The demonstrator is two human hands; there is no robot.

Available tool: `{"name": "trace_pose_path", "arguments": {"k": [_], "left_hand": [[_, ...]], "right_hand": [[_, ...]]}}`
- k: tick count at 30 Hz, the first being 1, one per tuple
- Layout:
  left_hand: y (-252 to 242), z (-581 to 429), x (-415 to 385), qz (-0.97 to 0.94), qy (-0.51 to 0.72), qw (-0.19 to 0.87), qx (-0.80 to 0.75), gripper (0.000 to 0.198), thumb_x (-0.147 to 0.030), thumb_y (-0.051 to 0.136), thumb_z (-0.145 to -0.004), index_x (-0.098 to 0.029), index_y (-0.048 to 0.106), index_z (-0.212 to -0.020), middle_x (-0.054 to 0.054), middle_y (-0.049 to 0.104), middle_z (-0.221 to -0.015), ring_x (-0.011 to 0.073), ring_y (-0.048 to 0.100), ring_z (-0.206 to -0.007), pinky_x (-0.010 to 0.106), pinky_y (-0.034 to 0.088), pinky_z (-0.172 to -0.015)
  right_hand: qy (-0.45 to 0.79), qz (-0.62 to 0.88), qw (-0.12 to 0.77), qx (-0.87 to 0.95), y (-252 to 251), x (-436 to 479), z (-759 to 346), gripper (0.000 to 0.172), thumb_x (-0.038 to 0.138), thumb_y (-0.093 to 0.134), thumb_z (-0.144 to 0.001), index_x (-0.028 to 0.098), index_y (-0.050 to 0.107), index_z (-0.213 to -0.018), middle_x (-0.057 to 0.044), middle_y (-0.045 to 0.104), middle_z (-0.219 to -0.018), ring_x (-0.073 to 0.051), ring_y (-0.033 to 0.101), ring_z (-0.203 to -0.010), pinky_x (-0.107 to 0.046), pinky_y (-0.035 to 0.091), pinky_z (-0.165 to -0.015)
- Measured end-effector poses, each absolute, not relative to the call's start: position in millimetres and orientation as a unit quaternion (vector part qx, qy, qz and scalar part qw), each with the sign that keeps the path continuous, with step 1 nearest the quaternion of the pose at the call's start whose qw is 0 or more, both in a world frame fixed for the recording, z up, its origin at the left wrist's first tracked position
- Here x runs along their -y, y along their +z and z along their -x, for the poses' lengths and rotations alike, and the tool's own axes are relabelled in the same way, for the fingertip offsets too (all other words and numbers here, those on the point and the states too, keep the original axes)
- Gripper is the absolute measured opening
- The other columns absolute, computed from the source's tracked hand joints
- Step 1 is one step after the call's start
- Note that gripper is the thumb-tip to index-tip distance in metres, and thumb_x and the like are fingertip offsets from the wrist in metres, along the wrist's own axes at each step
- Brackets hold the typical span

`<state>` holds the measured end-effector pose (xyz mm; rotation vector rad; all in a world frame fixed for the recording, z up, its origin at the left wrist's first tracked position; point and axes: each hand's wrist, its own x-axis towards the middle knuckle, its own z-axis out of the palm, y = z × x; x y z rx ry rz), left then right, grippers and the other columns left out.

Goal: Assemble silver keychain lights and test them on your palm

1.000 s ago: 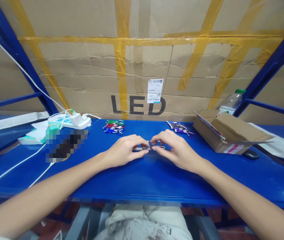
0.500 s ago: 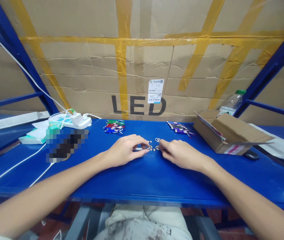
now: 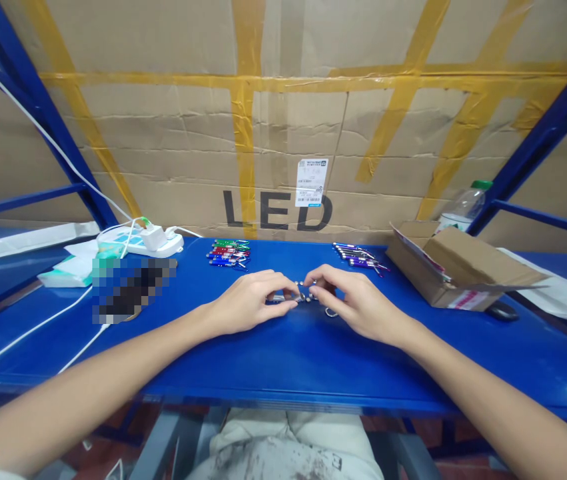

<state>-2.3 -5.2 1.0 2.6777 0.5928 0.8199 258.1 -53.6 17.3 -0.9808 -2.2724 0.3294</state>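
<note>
I see two hands at work at the middle of the blue surface (image 3: 283, 360). My left hand (image 3: 250, 300) has its fingers curled closed around a small dark keychain light (image 3: 283, 299), pinning it low against the surface. My right hand (image 3: 353, 300) meets it from the other side, fingers pinched shut on the small metal parts (image 3: 306, 292) at the light's right end; how many parts there are I cannot count, they are too small and half covered.

The light lies flat, its long axis running left to right across my view, its working end pointing toward the right hand.

Farther back I count two bundles of keychain lights: a mixed one (image 3: 228, 254) of green, red and blue pieces behind the left hand, and a purple one (image 3: 358, 256) behind the right hand. The single pieces in each are too tightly packed to count. One open cardboard box (image 3: 456, 267) stands at the right, one clear bottle (image 3: 460, 203) with a green cap behind it, and one dark small object (image 3: 500, 310) lies just beside the box. One white power strip (image 3: 140, 241) with a charger sits at the left rear.

Bare surface spreads in front of the hands to the near edge, and between the hands and both bundles. A taped cardboard wall (image 3: 283, 133) closes the back.
</note>
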Motion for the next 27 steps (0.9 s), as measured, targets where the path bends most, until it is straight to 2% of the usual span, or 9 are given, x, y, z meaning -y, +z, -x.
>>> {"name": "trace_pose_path", "arguments": {"k": [13,19,27], "left_hand": [[-0.2,2.2,3.9,-0.928,0.293,0.129,-0.193,0.015,-0.028,0.065,-0.106,-0.02,0.072,-0.117,0.004,0.072,-0.1,0.0192,0.063,-0.096,0.03,0.049,-0.085],[-1.0,2.1,3.0,-0.921,0.306,0.126,-0.205,0.02,-0.033,0.062,-0.109,-0.02,0.071,-0.12,0.005,0.068,-0.101,0.0199,0.062,-0.096,0.031,0.05,-0.085],[-2.2,1.6,0.4,-0.924,0.305,0.117,-0.199,0.023,-0.035,0.058,-0.111,-0.019,0.071,-0.122,0.007,0.071,-0.109,0.0222,0.064,-0.102,0.036,0.052,-0.093]], "right_hand": [[0.157,0.339,0.328,0.868,10.2,49.4,-258.8,0.01,0.026,0.056,-0.11,0.024,0.064,-0.116,-0.005,0.071,-0.11,-0.019,0.066,-0.093,-0.032,0.052,-0.086],[0.143,0.329,0.34,0.869,9.8,47.9,-261.0,0.009,0.027,0.057,-0.111,0.024,0.065,-0.113,-0.006,0.066,-0.108,-0.02,0.063,-0.095,-0.033,0.052,-0.087],[0.163,0.339,0.365,0.852,8.4,46.7,-259.7,0.011,0.025,0.059,-0.108,0.024,0.063,-0.119,-0.005,0.07,-0.11,-0.019,0.067,-0.094,-0.032,0.055,-0.087]]}}
